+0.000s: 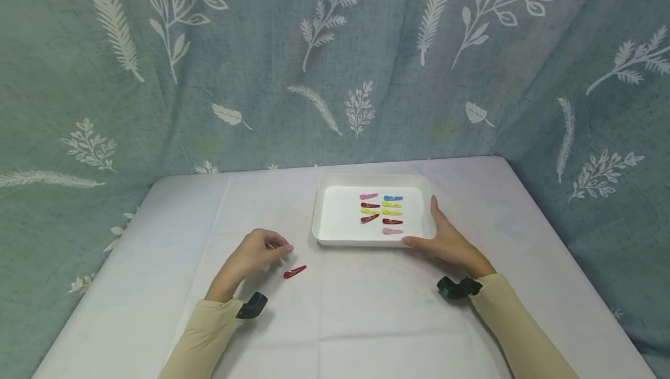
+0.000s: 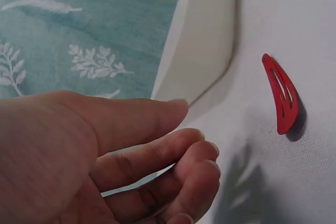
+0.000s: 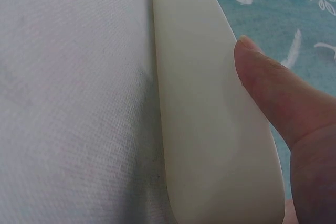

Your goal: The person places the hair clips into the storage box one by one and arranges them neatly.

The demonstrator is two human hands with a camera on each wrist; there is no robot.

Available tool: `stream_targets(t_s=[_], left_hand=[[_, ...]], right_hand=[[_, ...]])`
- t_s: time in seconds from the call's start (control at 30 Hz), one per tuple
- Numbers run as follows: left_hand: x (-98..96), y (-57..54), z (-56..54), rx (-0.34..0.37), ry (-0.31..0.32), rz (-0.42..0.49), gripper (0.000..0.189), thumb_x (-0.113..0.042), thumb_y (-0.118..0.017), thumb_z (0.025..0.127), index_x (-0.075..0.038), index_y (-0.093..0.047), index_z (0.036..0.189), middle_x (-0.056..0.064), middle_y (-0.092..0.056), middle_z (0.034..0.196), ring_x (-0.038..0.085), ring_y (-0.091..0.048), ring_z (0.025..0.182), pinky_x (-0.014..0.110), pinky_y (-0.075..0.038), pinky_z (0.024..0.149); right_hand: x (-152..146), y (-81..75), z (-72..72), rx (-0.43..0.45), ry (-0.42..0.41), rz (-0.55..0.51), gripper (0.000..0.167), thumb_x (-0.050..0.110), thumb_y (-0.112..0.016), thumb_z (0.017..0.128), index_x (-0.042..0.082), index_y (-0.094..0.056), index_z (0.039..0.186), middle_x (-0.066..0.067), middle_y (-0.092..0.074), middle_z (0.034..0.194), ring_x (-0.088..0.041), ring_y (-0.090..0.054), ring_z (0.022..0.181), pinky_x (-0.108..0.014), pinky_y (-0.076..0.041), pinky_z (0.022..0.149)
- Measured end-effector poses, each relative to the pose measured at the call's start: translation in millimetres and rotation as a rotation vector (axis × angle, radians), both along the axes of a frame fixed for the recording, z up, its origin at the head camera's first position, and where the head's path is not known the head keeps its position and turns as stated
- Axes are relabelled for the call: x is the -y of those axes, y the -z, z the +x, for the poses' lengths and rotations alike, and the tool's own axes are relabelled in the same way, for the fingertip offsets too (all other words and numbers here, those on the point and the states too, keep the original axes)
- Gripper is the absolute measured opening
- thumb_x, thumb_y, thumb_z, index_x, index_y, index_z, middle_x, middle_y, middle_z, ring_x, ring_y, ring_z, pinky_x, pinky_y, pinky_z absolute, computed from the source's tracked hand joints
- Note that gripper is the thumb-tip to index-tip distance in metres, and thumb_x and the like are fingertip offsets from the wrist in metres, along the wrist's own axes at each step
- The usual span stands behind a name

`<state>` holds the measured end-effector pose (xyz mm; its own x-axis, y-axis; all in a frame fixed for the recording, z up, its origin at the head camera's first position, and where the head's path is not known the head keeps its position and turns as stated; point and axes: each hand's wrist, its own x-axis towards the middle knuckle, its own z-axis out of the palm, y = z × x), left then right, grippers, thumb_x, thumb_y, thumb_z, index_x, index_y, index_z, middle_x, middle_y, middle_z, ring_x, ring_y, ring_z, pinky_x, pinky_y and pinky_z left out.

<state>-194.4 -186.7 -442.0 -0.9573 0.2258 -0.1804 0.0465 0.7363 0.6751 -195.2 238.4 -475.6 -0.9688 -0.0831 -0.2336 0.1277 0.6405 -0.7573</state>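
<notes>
A red snap hair clip [image 1: 295,272] lies on the white tablecloth, just right of and nearer than my left hand [image 1: 264,253]. That hand hovers with its fingers loosely bent and thumb apart from them; nothing is between them in the left wrist view, where the hair clip [image 2: 282,95] lies to the right. My right hand [image 1: 445,238] spans the near right corner of a white tray [image 1: 335,213], its thumb [image 3: 268,85] straight against the front rim and its fingers along the right side. Inside lie several hair clips in two columns: pink [image 1: 369,196], red, yellow and blue [image 1: 393,198].
The tray stands toward the back of the table [image 1: 366,321], which is covered with a white cloth. A blue-green curtain [image 1: 251,65] with white leaf prints hangs behind and at both sides. Each wrist wears a black camera mount [image 1: 252,306].
</notes>
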Motion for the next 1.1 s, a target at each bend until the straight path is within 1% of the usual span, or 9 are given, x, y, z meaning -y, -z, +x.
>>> stream_targets(t_s=[0.13, 0.27, 0.37, 0.5, 0.67, 0.77, 0.9, 1.1], left_hand=[[-2.5, -0.2, 1.9, 0.005, -0.004, -0.043, 0.019, -0.023, -0.075, 0.094, -0.005, -0.078, 0.099, 0.007, -0.073, 0.084, 0.016, -0.063, 0.071, 0.029, -0.051, 0.061], [-3.6, 0.9, 3.4, 0.024, 0.004, -0.066, 0.018, -0.022, -0.075, 0.093, -0.004, -0.078, 0.097, 0.006, -0.072, 0.081, 0.015, -0.062, 0.071, 0.028, -0.051, 0.061], [-3.8, 2.4, 4.0, 0.037, 0.013, -0.073, 0.017, -0.021, -0.076, 0.092, -0.005, -0.077, 0.095, 0.005, -0.071, 0.080, 0.016, -0.062, 0.070, 0.028, -0.051, 0.061], [-3.9, 3.5, 4.6, 0.037, 0.020, -0.084, 0.014, -0.021, -0.077, 0.091, -0.006, -0.077, 0.091, 0.003, -0.070, 0.080, 0.014, -0.061, 0.071, 0.028, -0.050, 0.062], [-5.5, 3.2, 5.6, 0.049, 0.048, -0.066, 0.013, -0.020, -0.079, 0.089, -0.007, -0.076, 0.086, 0.001, -0.071, 0.077, 0.013, -0.060, 0.069, 0.028, -0.050, 0.061], [-7.3, 2.6, 6.4, 0.046, 0.065, -0.076, 0.013, -0.020, -0.080, 0.087, -0.008, -0.076, 0.083, 0.000, -0.070, 0.075, 0.013, -0.058, 0.068, 0.028, -0.048, 0.061], [-10.3, 2.4, 8.4, 0.030, 0.064, -0.108, 0.013, -0.020, -0.082, 0.085, -0.010, -0.075, 0.081, -0.001, -0.069, 0.075, 0.013, -0.057, 0.070, 0.028, -0.046, 0.063], [-14.4, 1.5, 13.1, 0.023, 0.074, -0.107, 0.015, -0.019, -0.087, 0.081, -0.009, -0.075, 0.082, 0.000, -0.069, 0.075, 0.013, -0.058, 0.068, 0.029, -0.047, 0.064]], right_hand=[[-1, 0.9, 0.5, -0.006, 0.000, -0.003, 0.140, 0.061, -0.081, 0.081, 0.014, 0.024, 0.162, -0.020, 0.003, 0.174, -0.042, -0.007, 0.161, -0.067, -0.013, 0.125], [-1, 1.6, 0.8, -0.013, -0.006, -0.006, 0.140, 0.060, -0.081, 0.081, 0.014, 0.024, 0.162, -0.020, 0.003, 0.174, -0.042, -0.008, 0.161, -0.067, -0.014, 0.125], [-1, 1.3, 1.0, -0.016, -0.009, -0.011, 0.140, 0.060, -0.081, 0.081, 0.014, 0.024, 0.162, -0.020, 0.003, 0.174, -0.042, -0.007, 0.161, -0.066, -0.013, 0.126], [-1, 0.3, 1.2, -0.014, -0.010, -0.018, 0.139, 0.059, -0.081, 0.081, 0.014, 0.023, 0.162, -0.020, 0.004, 0.174, -0.042, -0.006, 0.161, -0.066, -0.012, 0.126], [-2, 0.3, 0.8, -0.017, -0.012, -0.020, 0.139, 0.060, -0.081, 0.081, 0.014, 0.023, 0.162, -0.020, 0.004, 0.174, -0.042, -0.005, 0.162, -0.066, -0.012, 0.126], [-2, 0.5, 0.4, -0.016, -0.013, -0.017, 0.140, 0.060, -0.081, 0.081, 0.014, 0.023, 0.162, -0.020, 0.004, 0.174, -0.042, -0.005, 0.162, -0.066, -0.013, 0.126], [-1, 0.3, 0.2, -0.011, -0.007, -0.007, 0.141, 0.062, -0.081, 0.080, 0.014, 0.023, 0.162, -0.020, 0.003, 0.174, -0.042, -0.006, 0.161, -0.066, -0.013, 0.126], [1, -0.5, 1.1, 0.001, 0.001, 0.011, 0.142, 0.062, -0.081, 0.080, 0.015, 0.024, 0.162, -0.021, 0.002, 0.174, -0.044, -0.008, 0.161, -0.068, -0.014, 0.125]])
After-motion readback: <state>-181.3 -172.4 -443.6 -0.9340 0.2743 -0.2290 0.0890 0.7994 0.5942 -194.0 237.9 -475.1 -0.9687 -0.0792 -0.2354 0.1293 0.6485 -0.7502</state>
